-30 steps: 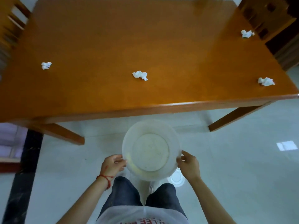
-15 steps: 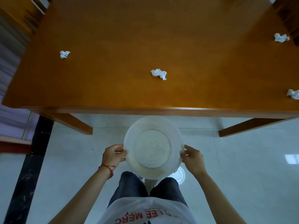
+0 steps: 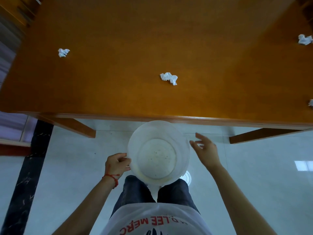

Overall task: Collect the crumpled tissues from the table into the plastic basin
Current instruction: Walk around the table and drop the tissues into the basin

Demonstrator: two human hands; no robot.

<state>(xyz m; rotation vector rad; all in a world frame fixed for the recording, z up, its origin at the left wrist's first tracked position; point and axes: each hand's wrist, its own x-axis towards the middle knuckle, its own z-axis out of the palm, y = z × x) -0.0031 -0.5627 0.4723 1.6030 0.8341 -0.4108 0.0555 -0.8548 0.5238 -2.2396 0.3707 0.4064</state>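
Observation:
A translucent white plastic basin hangs over the floor just below the near edge of the wooden table. My left hand grips its left rim. Just right of the basin, my right hand is off the rim with fingers spread. Crumpled white tissues lie on the table: one in the middle, one at the left, one at the far right and one cut off by the right frame edge. The basin holds no tissue.
Table legs angle out below the near edge on both sides. A chair stands at the table's far left corner. Pale tiled floor with a black strip lies under me.
My right hand has let go of the basin rim and opened beside it. The view has moved closer to the table; the left hand still holds the basin.

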